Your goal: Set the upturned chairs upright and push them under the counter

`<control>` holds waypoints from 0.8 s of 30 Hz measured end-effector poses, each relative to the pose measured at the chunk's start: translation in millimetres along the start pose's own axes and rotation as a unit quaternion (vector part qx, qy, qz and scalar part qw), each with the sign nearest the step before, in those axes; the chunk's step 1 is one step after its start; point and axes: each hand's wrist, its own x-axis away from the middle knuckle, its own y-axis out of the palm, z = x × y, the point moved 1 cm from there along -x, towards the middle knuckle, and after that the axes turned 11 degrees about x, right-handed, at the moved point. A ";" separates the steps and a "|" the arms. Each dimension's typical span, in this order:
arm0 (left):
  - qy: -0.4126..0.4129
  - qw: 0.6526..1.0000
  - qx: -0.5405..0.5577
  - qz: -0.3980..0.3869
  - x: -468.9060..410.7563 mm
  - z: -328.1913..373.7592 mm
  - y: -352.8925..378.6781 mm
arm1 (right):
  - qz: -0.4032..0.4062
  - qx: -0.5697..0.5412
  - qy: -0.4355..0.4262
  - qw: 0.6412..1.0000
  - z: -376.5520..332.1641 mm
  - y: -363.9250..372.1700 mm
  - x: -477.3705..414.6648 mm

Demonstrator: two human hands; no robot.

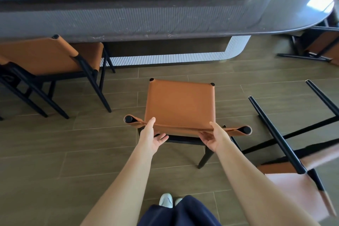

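An upright chair with a tan leather seat and black frame is seen at the centre of the frame, standing on the wood-look floor with its seat facing the counter that runs across the upper part of the frame. The top edge of its backrest is gripped at both ends of the leather sling: the left hand is placed left of centre, thumb laid over the top and fingers curled beneath, and the right hand is placed right of centre in the same way, thumb above and fingers hooked under the edge. The chair is set well apart from the counter's ribbed white base, not under the overhang. At the left of the frame a second chair is seen upright, its seat partly tucked under the counter top. At the lower right a third chair is seen lying overturned on the floor, its black legs pointing up and toward the counter, just beside the held chair. At the upper right a fourth chair is seen tipped over beneath the curved end of the counter. At the bottom centre dark blue trousers and a pale shoe are visible.
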 end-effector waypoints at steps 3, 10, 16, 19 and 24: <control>-0.005 1.000 0.004 0.001 -10.7 3.7 10.5 | -0.003 -0.017 0.003 1.000 -4.6 6.2 -5.7; -0.022 0.999 -0.020 0.013 -30.2 9.0 18.2 | 0.001 -0.012 -0.007 1.000 -6.6 14.4 -19.2; -0.022 1.000 -0.004 0.000 -33.1 13.3 29.8 | 0.013 -0.035 -0.006 0.999 -12.2 17.9 -27.3; -0.024 1.000 -0.004 0.008 -35.8 13.1 31.9 | 0.002 -0.030 -0.001 1.000 -13.3 17.0 -33.5; -0.032 0.999 -0.009 0.019 -35.5 19.9 39.3 | -0.003 -0.014 0.007 1.000 -23.0 19.4 -35.4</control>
